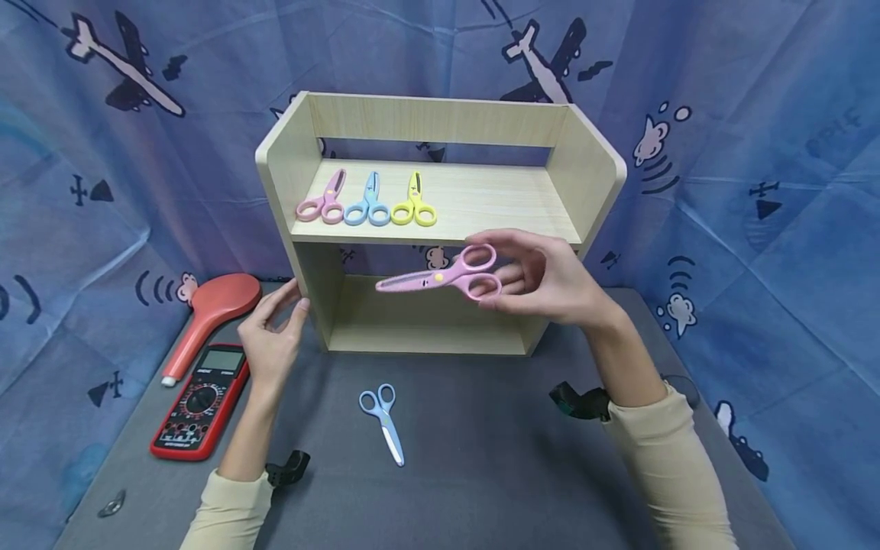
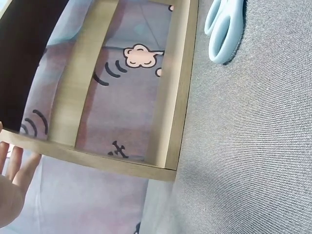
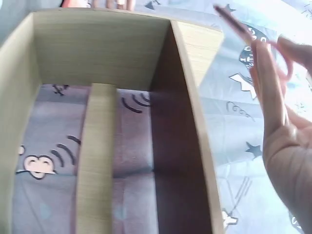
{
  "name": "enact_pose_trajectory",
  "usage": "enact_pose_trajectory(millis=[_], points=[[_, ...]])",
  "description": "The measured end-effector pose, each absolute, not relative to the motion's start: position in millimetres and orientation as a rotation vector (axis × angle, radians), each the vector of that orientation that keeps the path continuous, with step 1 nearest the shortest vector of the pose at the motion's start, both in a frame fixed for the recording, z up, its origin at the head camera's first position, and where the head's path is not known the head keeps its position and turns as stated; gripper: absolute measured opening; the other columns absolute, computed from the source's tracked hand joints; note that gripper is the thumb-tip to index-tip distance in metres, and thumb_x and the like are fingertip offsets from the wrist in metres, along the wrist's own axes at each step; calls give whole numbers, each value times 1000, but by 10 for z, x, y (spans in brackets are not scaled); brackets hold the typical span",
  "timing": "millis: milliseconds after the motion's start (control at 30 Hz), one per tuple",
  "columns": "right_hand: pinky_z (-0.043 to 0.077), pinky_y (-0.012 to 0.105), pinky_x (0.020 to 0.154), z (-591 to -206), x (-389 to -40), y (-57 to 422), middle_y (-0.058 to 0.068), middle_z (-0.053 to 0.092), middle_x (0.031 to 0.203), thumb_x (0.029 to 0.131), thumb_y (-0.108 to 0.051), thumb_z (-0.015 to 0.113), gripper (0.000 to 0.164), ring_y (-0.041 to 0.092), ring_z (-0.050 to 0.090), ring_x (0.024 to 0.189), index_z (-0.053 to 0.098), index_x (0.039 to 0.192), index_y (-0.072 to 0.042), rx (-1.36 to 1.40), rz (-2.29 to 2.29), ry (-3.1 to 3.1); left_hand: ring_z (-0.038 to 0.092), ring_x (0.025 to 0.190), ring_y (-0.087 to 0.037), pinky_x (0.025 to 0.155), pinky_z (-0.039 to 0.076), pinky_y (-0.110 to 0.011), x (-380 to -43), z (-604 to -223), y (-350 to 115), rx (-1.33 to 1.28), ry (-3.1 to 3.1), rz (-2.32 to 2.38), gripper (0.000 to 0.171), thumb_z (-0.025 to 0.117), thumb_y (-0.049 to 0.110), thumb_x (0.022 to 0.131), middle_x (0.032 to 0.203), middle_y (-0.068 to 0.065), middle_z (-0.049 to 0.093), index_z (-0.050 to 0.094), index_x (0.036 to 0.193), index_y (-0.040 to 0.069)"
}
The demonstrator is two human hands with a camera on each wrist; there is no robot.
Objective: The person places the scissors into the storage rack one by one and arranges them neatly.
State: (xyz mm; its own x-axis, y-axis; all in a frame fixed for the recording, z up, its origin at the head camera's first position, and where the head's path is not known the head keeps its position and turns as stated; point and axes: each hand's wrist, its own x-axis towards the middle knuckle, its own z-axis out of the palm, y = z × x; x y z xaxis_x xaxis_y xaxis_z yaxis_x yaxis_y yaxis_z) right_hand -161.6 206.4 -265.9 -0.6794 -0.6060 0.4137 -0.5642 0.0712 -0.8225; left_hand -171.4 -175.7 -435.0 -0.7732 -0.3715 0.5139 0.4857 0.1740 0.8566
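My right hand grips a pair of pink scissors by the handle loops, in front of the shelf's upper board. The blades point left. In the right wrist view the same scissors stand out beyond the fingers. With its fingertips, my left hand touches the left side panel of the wooden shelf. On the upper board, at its left, lie pink scissors, blue scissors and yellow scissors in a row. Another pair of blue scissors lies on the grey table in front.
A red multimeter and a red paddle-shaped thing lie on the table left of the shelf. A small metal piece is near the front left edge. Blue printed cloth hangs behind and at both sides.
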Motion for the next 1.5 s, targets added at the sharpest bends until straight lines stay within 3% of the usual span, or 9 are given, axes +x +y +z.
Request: enact_pose_trajectory(millis=[133,333,500,700,1033,1333,1500], points=[[68,32,85,-2533,-1698,2016,1,76,128,80,22,81,74,15,83,96,56,148,11,-1127,-1896,2327,74,113,3,93,61,-13,-1711,-4343,-1754,-102,-1804,-1671,36,77,1,98,127,-21,75,78,134,6],[67,24,87,-2440,-1923,1943,16,73,129,82,10,87,67,13,81,98,63,143,5,-914,-2064,2505,74,112,3,91,60,-11,-1703,-4341,-1750,-98,-1809,-1661,35,78,2,98,125,-20,76,78,133,6],[65,17,87,-2433,-2136,1900,21,72,130,82,4,90,64,10,76,106,64,141,6,-773,-2028,2714,74,113,2,93,60,-12,-1703,-4352,-1752,-103,-1805,-1669,35,77,1,98,125,-19,75,78,133,5],[63,13,85,-2473,-2313,1871,25,71,130,82,5,89,65,5,72,102,62,141,10,-655,-1992,2795,75,113,1,94,61,-13,-1718,-4374,-1757,-111,-1785,-1688,35,77,-2,98,124,-18,75,78,132,3],[61,8,81,-2497,-2437,1845,27,71,129,83,-3,90,68,39,76,113,60,143,9,-518,-1706,2989,75,112,1,94,61,-14,-1720,-4368,-1757,-111,-1780,-1693,35,78,-2,97,123,-15,75,78,132,4],[52,4,67,-2444,-2449,1892,26,74,126,85,-15,93,69,28,75,96,63,143,7,-491,-1394,3114,75,112,1,93,61,-14,-1725,-4372,-1759,-105,-1774,-1697,35,78,-1,97,122,-11,76,78,132,5],[52,7,67,-2371,-2457,1962,25,72,129,87,-12,90,65,21,71,92,65,145,5,-530,-1308,3036,75,112,1,93,61,-13,-1724,-4370,-1760,-108,-1778,-1692,35,78,-2,97,123,-13,76,78,132,4]])
